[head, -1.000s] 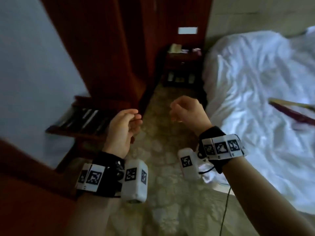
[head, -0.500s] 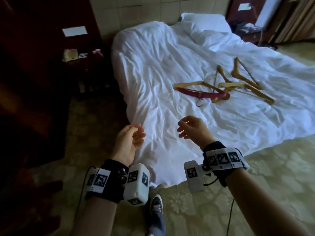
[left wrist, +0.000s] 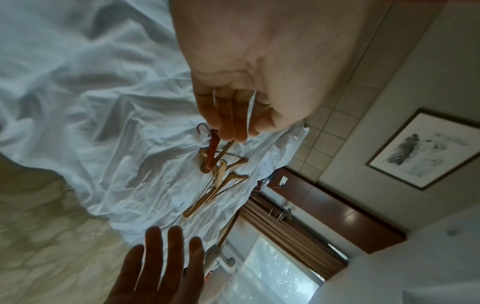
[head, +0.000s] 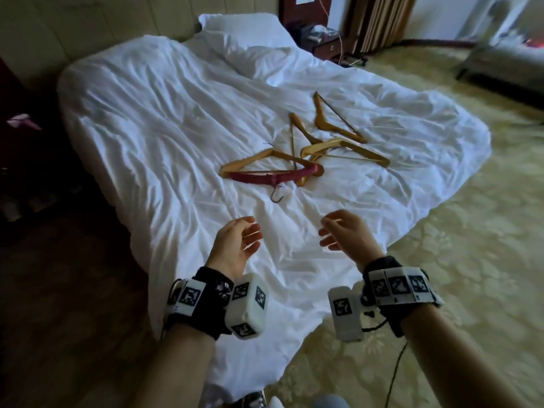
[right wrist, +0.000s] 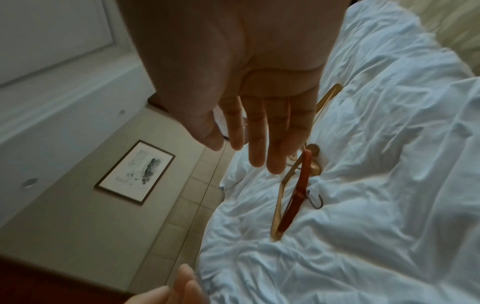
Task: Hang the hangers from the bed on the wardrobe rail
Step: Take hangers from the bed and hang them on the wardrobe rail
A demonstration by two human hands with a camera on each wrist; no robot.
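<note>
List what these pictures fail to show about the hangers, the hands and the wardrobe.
- Wardrobe rail: in no view.
- Wooden hangers: they overlap in the head view, so their count is unsure.
- Red hanger: partly behind the left hand in the left wrist view.
- Right hand: hides several hangers in the right wrist view.

Open sheet between the hands and the hanger pile

Bare rumpled bed (head: 164,136) sheet lies on the near side of the hanger pile (head: 306,148), where the left hand (head: 235,245) and right hand (head: 347,237) hover empty with loose fingers; the red hanger (head: 273,176) sits at the pile's near edge, its hook pointing toward them, crossed over the wooden ones.
</note>
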